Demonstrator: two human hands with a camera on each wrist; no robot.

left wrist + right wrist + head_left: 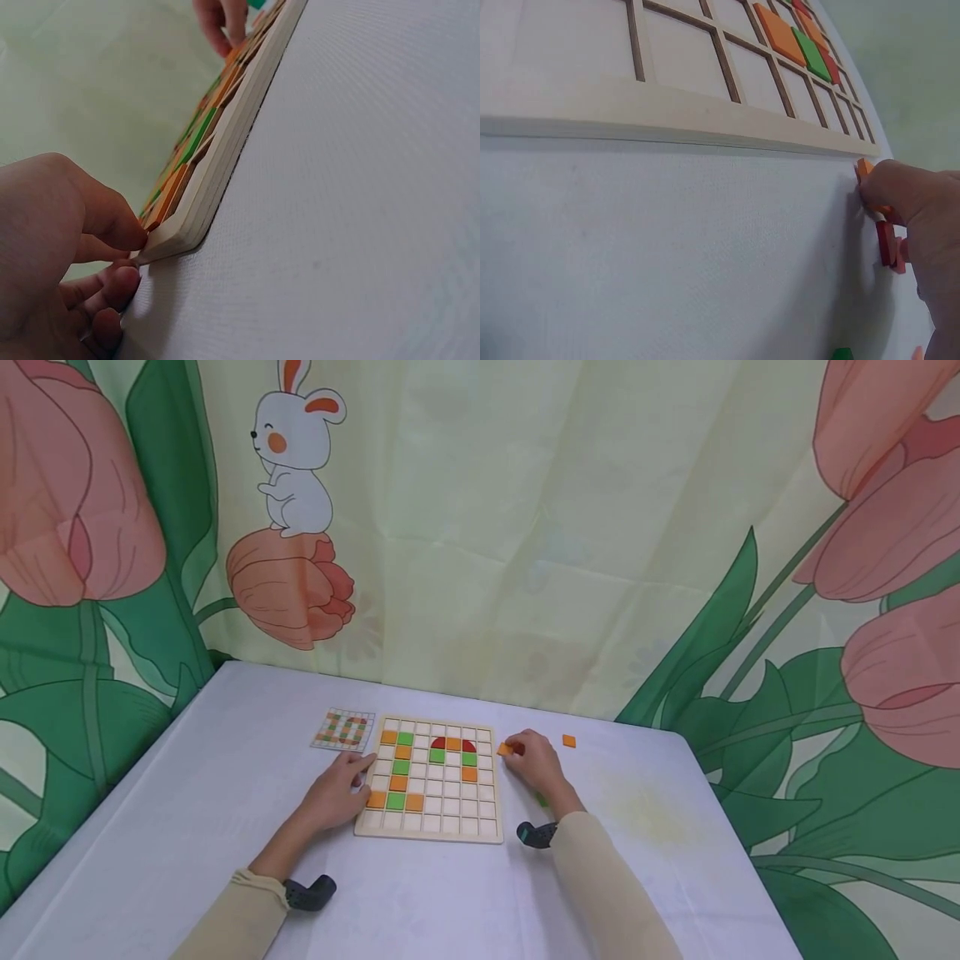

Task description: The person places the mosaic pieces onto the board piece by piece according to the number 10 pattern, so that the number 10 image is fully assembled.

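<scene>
A wooden grid board [463, 832] lies on the table with orange and green square tiles and two red rounded pieces in its cells. My left hand [333, 793] rests at its left edge, index finger and thumb spread apart; the left wrist view shows the fingers touching the corner beside an orange tile [171, 196]. Just off the board's right side, my right hand [534, 758] pinches an orange tile [505, 749] between thumb and fingers. Red pieces [886, 244] show below that hand in the right wrist view; whether they touch it, I cannot tell.
A pattern card [343, 729] with a coloured grid lies at the board's upper left. Another orange tile [569, 741] is on the white table [420, 902] right of my right hand, and a green piece [541, 799] sits partly hidden by my wrist. A printed curtain [480, 527] hangs behind.
</scene>
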